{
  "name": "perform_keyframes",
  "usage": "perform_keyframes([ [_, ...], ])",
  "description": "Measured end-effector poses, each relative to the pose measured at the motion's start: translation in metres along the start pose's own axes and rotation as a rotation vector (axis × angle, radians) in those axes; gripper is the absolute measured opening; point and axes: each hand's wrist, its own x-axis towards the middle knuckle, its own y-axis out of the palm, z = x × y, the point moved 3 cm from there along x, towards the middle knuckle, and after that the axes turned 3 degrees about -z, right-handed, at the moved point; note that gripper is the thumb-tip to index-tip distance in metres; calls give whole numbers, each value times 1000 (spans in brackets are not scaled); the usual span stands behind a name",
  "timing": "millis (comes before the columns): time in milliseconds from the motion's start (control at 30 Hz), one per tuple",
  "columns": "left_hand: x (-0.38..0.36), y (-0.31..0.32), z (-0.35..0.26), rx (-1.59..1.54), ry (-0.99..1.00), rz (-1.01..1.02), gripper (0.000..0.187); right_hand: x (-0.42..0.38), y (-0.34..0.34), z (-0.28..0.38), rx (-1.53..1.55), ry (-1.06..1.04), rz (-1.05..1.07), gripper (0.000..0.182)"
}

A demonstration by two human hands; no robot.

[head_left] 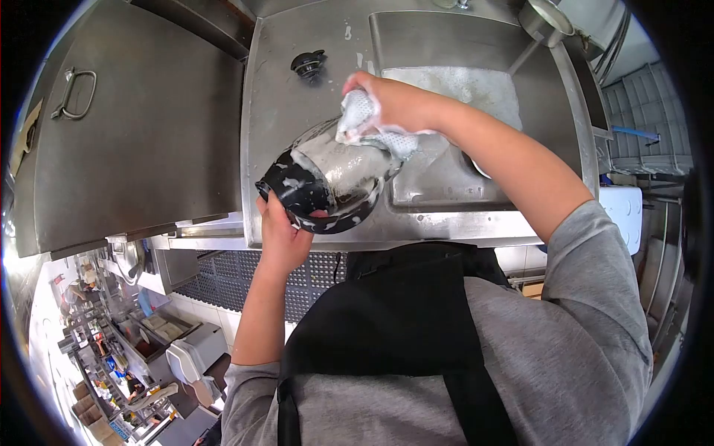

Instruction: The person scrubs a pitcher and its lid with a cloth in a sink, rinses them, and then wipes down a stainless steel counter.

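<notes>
A soapy coffee pot [346,165] with a clear body and a black collar and handle is tilted on its side over the sink's left edge. My left hand [285,230] is closed around its black part, near the handle, with some fingers hidden behind it. In my right hand [387,104] is a white mesh scrubbing cloth [358,111], covered in suds and pressed against the far side of the pot. A black lid [307,65] lies on the steel counter [279,104] beyond the pot.
Foamy water fills part of the steel sink basin [547,167] to the right. A rounded item, partly hidden by my right forearm, sits inside it. A metal pan [547,21] rests at the far right corner. On the left stands a steel door [141,141] with a handle.
</notes>
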Motion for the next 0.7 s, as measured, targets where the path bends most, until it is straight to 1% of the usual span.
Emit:
perform_keyframes([
  [33, 0, 1, 0, -28, 3, -5, 51, -1, 0, 4, 0, -1, 0, 70],
  [67, 1, 0, -2, -26, 5, -4, 51, -3, 2, 12, 7, -66, 24, 70],
  [100, 2, -1, -5, -14, 15, -1, 55, -7, 9, 23, 15, -128, 48, 70],
  [133, 3, 0, -7, -2, 27, 2, 59, -11, 24, 40, -73, -283, -21, 71],
  [167, 2, 1, -8, -2, 29, 4, 59, -13, 21, 41, -72, -282, -24, 71],
  [233, -2, 0, -2, -103, -114, 10, 61, -17, 17, 41, -138, -173, -51, 73],
  [267, -2, 1, 1, -151, -130, 22, 62, -17, 4, 25, -151, -127, -40, 74],
  [300, -3, 0, 2, -151, -133, 18, 62, -21, 1, 15, -153, -130, -36, 74],
  [367, -4, 2, 0, -66, -39, 24, 64, -25, -3, -2, -55, 12, -53, 73],
  [400, -5, 3, 1, -69, -42, 30, 64, -30, 9, 23, -119, -103, -95, 69],
  [433, -4, 4, 2, -76, -59, 18, 64, -36, 21, 34, -112, -98, -94, 69],
  [500, 1, 3, 3, -79, -62, -4, 65, -39, 31, 49, -210, -199, -69, 69],
  [533, -2, 3, 3, -43, -40, 0, 59, -36, 22, 37, -181, -150, -98, 69],
  [567, -4, 2, 3, -6, -24, -1, 53, -36, 15, 26, -181, -153, -96, 69],
  [600, -4, 2, -1, 54, 32, -26, 55, -37, 6, 22, -154, -97, -130, 70],
  [633, -3, 2, 1, 53, 32, -30, 55, -37, 0, 20, -133, -40, -166, 71],
  [667, -4, 4, 4, 1, -8, -1, 56, -38, 10, 27, -247, -117, -142, 70],
  [700, -6, 6, 7, -48, -49, 34, 58, -40, 19, 41, -242, -114, -142, 70],
])
